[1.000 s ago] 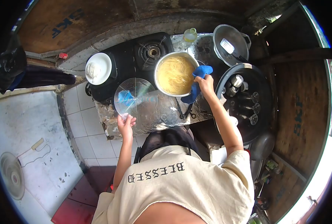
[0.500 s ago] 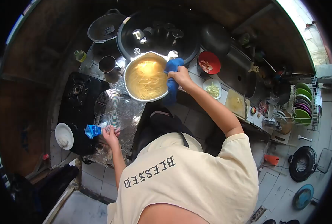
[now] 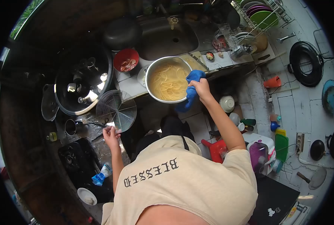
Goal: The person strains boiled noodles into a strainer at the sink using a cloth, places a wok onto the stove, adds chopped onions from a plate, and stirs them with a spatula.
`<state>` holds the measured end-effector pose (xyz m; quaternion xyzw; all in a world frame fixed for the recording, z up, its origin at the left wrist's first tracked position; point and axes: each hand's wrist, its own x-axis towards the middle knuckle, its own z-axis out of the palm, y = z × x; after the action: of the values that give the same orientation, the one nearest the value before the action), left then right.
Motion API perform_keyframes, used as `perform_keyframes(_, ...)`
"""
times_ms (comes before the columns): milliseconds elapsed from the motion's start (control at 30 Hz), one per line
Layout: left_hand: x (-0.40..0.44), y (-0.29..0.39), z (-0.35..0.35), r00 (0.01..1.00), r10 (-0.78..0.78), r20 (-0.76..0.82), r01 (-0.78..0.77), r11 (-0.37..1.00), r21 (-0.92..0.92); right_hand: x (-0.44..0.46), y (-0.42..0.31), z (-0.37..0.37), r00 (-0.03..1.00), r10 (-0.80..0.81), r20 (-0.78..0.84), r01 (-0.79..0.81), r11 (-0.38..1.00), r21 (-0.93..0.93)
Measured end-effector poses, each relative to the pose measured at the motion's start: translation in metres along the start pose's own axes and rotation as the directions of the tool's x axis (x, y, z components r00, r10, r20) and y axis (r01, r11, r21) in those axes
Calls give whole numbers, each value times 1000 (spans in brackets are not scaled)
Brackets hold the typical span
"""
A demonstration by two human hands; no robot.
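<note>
My right hand [image 3: 200, 89] is closed around a blue cloth [image 3: 195, 77] at the rim of a metal pot [image 3: 147, 83]. The pot hangs above the counter edge, and noodles [image 3: 169, 82] lie in yellowish liquid inside it. At lower left, my left hand [image 3: 111, 138] pinches the near edge of a round wire grille [image 3: 116, 111], which looks like a fan guard. The grille reaches out over the counter edge, left of the pot and apart from it. A dark metal cup [image 3: 71, 127] stands left of the grille.
A large dark basin [image 3: 57, 95] and a red bowl [image 3: 118, 58] stand behind the grille. Beyond the pot are a sink [image 3: 152, 35], a chopping board [image 3: 197, 56] and a dish rack [image 3: 283, 17]. The stove [image 3: 70, 157] and a blue-and-white packet [image 3: 101, 175] sit at lower left.
My view has swung to the right. The pot has moved from beside the basin rightward along the counter, toward the sink and chopping board. The grille has moved away from the stove and packet with my left hand.
</note>
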<state>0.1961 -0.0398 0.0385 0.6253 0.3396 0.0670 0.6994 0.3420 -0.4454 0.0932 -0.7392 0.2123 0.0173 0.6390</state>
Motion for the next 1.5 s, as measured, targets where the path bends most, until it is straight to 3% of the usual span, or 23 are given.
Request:
perform_keyframes(167,4,11,114,988,32,153,-38,998,42,37,16,-105,982,-15,-186,26,998,56)
perform_keyframes(367,15,11,246,983,39,181,-57,994,98,105,32,-188,944,-26,-329,35,999,22)
perform_keyframes(400,25,12,263,985,66,158,-87,988,131,118,35,-197,938,-22,-345,30,999,18)
perform_keyframes(467,67,0,284,948,246,203,-289,933,216,144,37,-209,928,-18,-371,23,1000,9)
perform_keyframes(500,84,0,293,916,334,222,-385,888,252,155,38,-213,929,-10,-369,35,997,62)
perform_keyframes(567,95,45,322,803,454,386,-596,621,509,177,36,-221,935,4,-356,57,986,159)
perform_keyframes(633,111,89,355,696,410,589,-708,528,469,198,32,-226,939,39,-342,33,979,203)
perform_keyframes(700,106,140,398,661,239,711,-683,585,438,219,33,-231,943,53,-328,29,970,240)
perform_keyframes(767,137,157,434,438,235,868,-885,282,370,230,18,-229,938,50,-342,39,968,247)
perform_keyframes(833,162,176,470,270,150,951,-962,73,261,242,15,-230,936,53,-348,34,970,241)
perform_keyframes(933,189,188,513,205,31,978,-968,-143,207,255,5,-226,936,88,-341,10,961,278)
perform_keyframes(1000,206,181,527,165,45,985,-974,-149,170,264,-4,-220,915,72,-398,29,970,242)
perform_keyframes(1067,220,177,535,138,38,990,-974,-179,143,276,-5,-210,924,91,-372,40,943,331)
perform_keyframes(1300,239,167,536,180,23,983,-977,-110,182,338,14,-177,920,92,-380,49,937,347)
perform_keyframes(1400,240,169,535,201,45,978,-979,5,201,372,27,-166,907,120,-403,21,944,328)
perform_keyframes(1500,232,179,531,267,-30,963,-963,-46,265,386,13,-155,890,113,-441,19,959,283)
